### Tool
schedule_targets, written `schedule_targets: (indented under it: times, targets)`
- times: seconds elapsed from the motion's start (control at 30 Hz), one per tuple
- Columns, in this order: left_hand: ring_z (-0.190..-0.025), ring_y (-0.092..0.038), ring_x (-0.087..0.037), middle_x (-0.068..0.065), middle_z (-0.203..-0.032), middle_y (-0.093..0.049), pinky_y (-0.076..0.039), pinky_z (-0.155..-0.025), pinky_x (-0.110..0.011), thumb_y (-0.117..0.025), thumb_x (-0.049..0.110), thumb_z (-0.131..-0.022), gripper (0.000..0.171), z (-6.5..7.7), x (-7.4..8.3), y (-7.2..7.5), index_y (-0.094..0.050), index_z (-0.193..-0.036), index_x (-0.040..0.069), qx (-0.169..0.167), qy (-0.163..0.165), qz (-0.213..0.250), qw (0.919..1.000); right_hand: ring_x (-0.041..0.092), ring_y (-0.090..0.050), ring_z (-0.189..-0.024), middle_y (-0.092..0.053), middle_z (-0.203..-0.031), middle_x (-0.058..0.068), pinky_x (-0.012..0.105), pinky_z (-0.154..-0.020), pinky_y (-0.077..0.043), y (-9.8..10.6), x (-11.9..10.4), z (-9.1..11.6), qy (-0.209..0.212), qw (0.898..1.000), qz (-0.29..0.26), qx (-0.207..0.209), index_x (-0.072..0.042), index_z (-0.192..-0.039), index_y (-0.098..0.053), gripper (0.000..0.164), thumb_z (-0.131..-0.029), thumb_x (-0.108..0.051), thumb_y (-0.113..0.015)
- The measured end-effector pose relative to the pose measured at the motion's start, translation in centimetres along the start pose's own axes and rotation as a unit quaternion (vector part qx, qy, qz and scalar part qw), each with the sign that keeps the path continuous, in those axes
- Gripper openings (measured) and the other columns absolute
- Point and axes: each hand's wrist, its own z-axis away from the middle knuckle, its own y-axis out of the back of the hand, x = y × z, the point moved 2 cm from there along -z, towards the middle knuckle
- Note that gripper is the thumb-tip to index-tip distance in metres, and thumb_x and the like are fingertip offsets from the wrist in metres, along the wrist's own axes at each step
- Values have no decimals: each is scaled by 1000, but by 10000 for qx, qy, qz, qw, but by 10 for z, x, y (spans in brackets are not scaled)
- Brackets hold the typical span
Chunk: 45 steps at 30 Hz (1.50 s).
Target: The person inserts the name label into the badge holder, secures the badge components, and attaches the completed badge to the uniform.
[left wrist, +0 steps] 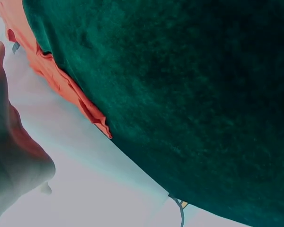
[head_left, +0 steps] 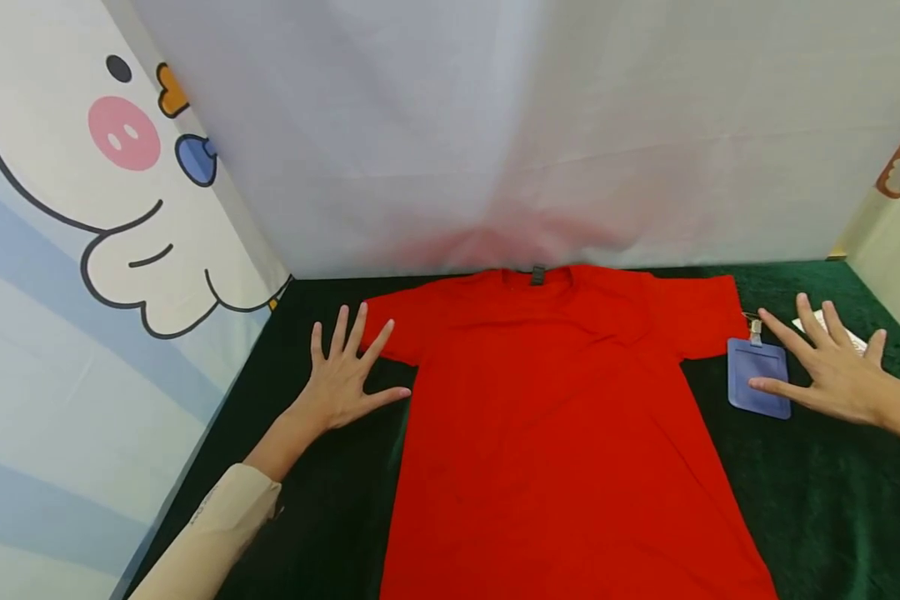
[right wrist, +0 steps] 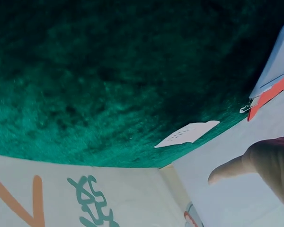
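In the head view a red short-sleeved T-shirt [head_left: 555,433] lies flat on green velvety cloth [head_left: 832,508], its dark neck label [head_left: 537,276] at twelve o'clock. The left hand [head_left: 345,379] at nine o'clock and the right hand [head_left: 843,375] at three have fingers spread apart, gripping nothing; the latter overlaps a blue badge holder [head_left: 757,360], contact unclear. Only the right wrist view shows the white paper slip [right wrist: 187,134] unobstructed, print illegible, and an orange V-shaped mark [right wrist: 37,198] at seven.

The head view crops the red shirt [head_left: 562,433] below, and the white slip [right wrist: 188,134] is illegible
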Motion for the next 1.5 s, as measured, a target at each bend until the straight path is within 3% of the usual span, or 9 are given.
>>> schedule_targets:
  times: [0.13, 0.27, 0.4, 0.5, 0.87, 1.07, 1.2, 1.33, 1.5]
  targets:
    - [-158, 16, -42, -10, -172, 20, 10, -119, -73, -56, 72, -88, 105, 0, 0, -2, -3, -166, 27, 4, 41, 183, 9998, 62, 5, -149, 8, -165, 34, 92, -101, 2, -1, 2, -1, 35, 10000, -80, 48, -25, -165, 5, 115, -86, -61, -70]
    - [-158, 13, -42, -10, -172, 17, 9, -120, -72, -57, 71, -89, 104, -1, 0, -4, -2, -166, 28, 52, 51, 367, 9993, 62, -5, -149, -2, -162, 41, 86, -109, -2, -2, 5, -3, 184, 9997, -172, 69, -8, -164, -3, 112, -88, -57, -70]
    - [-159, 6, -42, -10, -173, 11, 6, -120, -72, -57, 70, -90, 103, -1, 1, -5, -2, -166, 28, 108, 29, 667, 9977, 65, -30, -138, -25, -154, 45, 81, -110, -20, -4, 7, -6, 282, 9994, -146, 120, 14, -153, -27, 102, -89, -52, -70]
    - [-159, 2, -41, -11, -174, 6, 5, -120, -72, -57, 70, -91, 103, 0, 3, -5, -2, -166, 27, 136, -9, 1001, 9949, 62, -47, -122, -44, -141, 45, 78, -101, -36, -5, 7, -7, 286, 9993, 23, 220, 21, -139, -45, 91, -90, -52, -70]
    - [-156, -15, -41, -16, -171, -17, -8, -119, -68, -56, 66, -95, 98, -2, 9, -8, -6, -166, 23, 157, -137, 2262, 9738, 50, -60, -93, -62, -108, 39, 62, -79, -51, -14, 7, -9, 560, 9964, -174, 606, 22, -119, -61, 83, -78, -47, -83]
    - [-154, -18, -42, -16, -171, -19, -9, -118, -69, -60, 59, -95, 96, -2, 12, -8, -8, -166, 22, 58, -118, 2408, 9705, 48, -58, -94, -62, -106, 38, 57, -76, -49, -14, 7, -13, 459, 9959, -437, 648, 20, -117, -62, 81, -72, -42, -88]
    - [-154, -19, -40, -12, -172, -18, -9, -118, -69, -62, 55, -94, 95, -2, 13, -7, -8, -166, 24, 6, -81, 2422, 9702, 41, -59, -86, -64, -97, 32, 41, -68, -47, -11, 7, -16, 475, 9936, -705, 748, 19, -113, -65, 75, -68, -36, -92]
    - [-154, -19, -39, -9, -172, -18, -10, -118, -68, -62, 54, -95, 95, -2, 13, -8, -7, -166, 25, -47, -115, 2411, 9704, 38, -66, -78, -66, -96, 36, 27, -59, -48, -3, 8, -17, 293, 9904, -1210, 600, 21, -112, -63, 63, -73, -20, -91]
    - [-154, -19, -39, -8, -173, -16, -11, -118, -67, -61, 55, -95, 94, -1, 13, -5, -6, -166, 27, -46, -117, 2450, 9695, 44, -70, -80, -62, -105, 44, 37, -60, -58, 9, 11, -19, -363, 9859, -1630, 41, 22, -119, -58, 54, -86, -14, -82]
